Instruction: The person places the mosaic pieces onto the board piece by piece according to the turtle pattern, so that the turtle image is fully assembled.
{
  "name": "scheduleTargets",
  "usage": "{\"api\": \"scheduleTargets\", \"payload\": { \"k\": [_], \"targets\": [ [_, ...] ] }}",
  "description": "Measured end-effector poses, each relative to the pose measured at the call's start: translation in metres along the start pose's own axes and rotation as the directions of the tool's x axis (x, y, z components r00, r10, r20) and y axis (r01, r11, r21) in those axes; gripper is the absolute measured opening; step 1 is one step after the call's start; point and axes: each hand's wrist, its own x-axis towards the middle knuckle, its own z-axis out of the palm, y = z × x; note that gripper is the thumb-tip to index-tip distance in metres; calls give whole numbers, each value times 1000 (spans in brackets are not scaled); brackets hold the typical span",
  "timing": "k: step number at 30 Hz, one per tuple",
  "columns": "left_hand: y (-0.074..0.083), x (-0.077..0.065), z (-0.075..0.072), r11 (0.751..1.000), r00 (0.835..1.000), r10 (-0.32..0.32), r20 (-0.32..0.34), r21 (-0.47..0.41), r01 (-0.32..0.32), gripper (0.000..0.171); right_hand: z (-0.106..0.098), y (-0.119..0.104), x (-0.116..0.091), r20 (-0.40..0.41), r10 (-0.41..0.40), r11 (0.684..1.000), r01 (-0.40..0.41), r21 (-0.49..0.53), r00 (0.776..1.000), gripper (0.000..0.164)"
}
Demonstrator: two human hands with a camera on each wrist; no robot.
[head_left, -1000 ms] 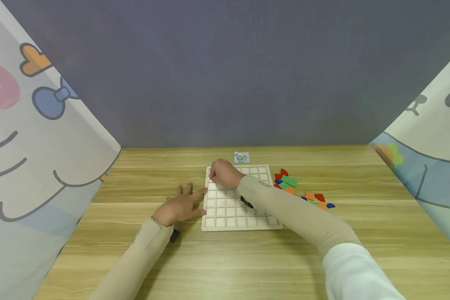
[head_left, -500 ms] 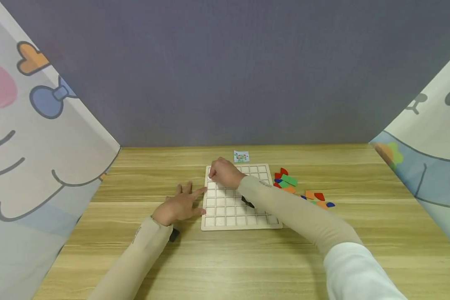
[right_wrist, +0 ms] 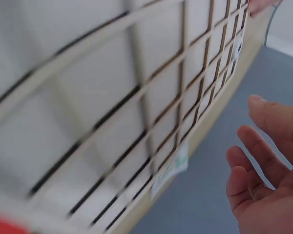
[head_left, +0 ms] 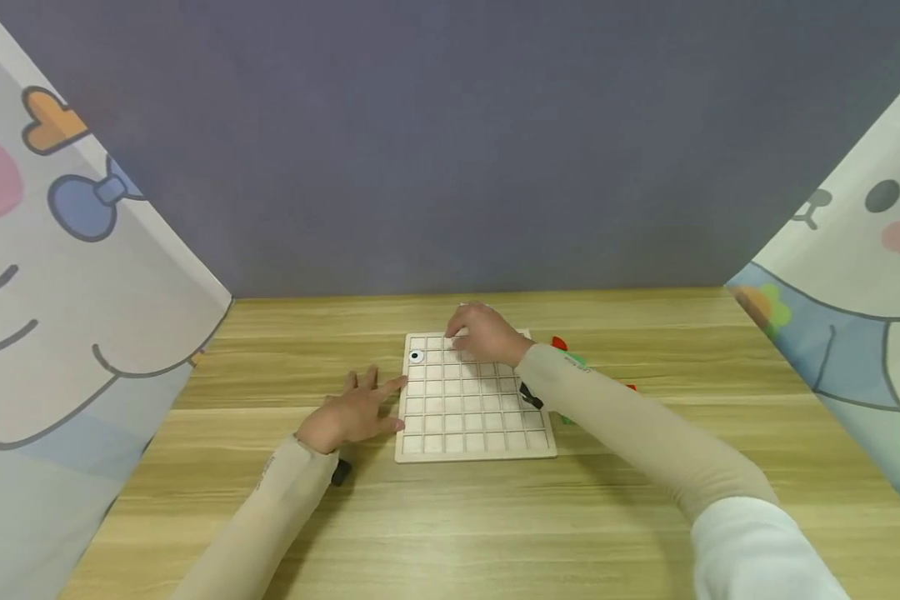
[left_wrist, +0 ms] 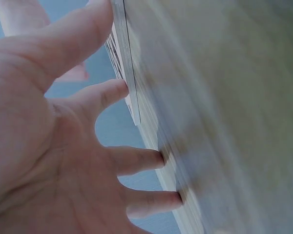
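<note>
We see the right hand (head_left: 489, 335), loosely bent and holding nothing, drawn back from the eye-marked disc (head_left: 416, 357), now uncovered in the leftmost column, second-farthest row, of the grid board (head_left: 453, 422); its placement looks finished, while the left hand (head_left: 351, 414), fingers spread, touches the board's left edge

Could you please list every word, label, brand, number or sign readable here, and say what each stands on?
No text can be read with certainty.
Right sleeve: small dark lettering, too blurred to read.
Left sleeve: small lettering, too small to read.
Card: green marks, too blurred to tell whether they are text.
White disc on the board: a dark dot, no legible lettering.
</note>
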Motion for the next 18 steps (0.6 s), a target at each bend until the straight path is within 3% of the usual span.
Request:
{"api": "scheduleTargets", "payload": {
  "k": [12,18],
  "targets": [
    [-1,-2,0,1000,1000,8,12,-26,-8,74,-41,56,-59,-69,142,989,-140,43,987,23],
    [0,-2,0,999,1000,10,9,-31,-10,74,-50,78,-90,-99,127,992,-126,17,987,21]
  ]
}}
